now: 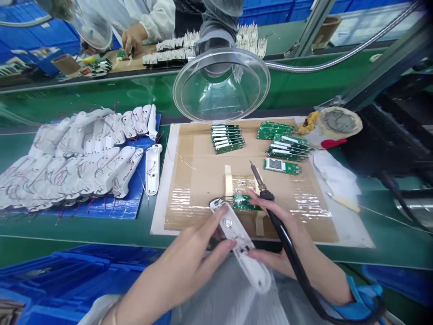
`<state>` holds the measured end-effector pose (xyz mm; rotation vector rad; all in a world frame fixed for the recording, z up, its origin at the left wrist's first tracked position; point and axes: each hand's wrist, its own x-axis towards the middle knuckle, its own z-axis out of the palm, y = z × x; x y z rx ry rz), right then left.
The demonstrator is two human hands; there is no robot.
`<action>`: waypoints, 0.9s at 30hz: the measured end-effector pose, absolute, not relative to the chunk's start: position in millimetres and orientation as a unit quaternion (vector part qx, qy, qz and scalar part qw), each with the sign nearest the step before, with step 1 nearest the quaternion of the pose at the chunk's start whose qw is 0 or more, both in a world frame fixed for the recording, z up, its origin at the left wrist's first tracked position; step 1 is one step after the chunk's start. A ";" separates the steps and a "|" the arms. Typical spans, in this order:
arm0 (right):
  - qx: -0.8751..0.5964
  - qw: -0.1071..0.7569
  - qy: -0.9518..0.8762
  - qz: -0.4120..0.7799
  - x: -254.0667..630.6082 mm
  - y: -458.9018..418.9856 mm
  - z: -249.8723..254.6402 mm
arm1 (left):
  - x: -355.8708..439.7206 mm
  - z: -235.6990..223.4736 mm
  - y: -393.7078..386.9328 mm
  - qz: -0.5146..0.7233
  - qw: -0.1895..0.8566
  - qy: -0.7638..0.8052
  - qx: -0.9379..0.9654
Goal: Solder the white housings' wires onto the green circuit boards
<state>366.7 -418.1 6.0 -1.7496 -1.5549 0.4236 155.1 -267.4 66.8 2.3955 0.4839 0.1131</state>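
A long white plastic housing half lies slanted near the table's front edge. My left hand grips its upper end, fingers along one side and thumb across the open inside. My right hand has a soldering iron with a black cord tucked in it, tip pointing up and away. The right thumb also touches the housing's edge, and the fingertips reach a green circuit board just beyond. Thin wires run between the housing's far end and that board. Masking tape strips stick to the cardboard around it.
Rows of wired white housings fill the left, with a single housing beside them. Circuit board stacks stand behind. A clear fume hood hangs above. At right are a round tip-cleaning pot and a brush. A co-worker's hand shows opposite.
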 end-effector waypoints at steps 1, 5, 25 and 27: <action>-0.680 0.369 -0.613 0.161 364.8 -418.4 5.9 | 157.0 63.6 -272.4 0.049 0.341 0.180 0.921; -0.678 0.350 -0.633 0.134 359.7 -416.8 4.8 | 166.6 55.4 -276.1 0.130 0.211 0.138 0.959; -0.659 0.369 -0.646 0.114 361.2 -412.0 6.2 | 195.5 55.0 -256.6 0.095 0.281 0.015 0.955; -0.656 0.377 -0.643 0.119 361.4 -412.7 6.7 | 196.5 49.2 -261.5 0.120 0.305 0.048 0.943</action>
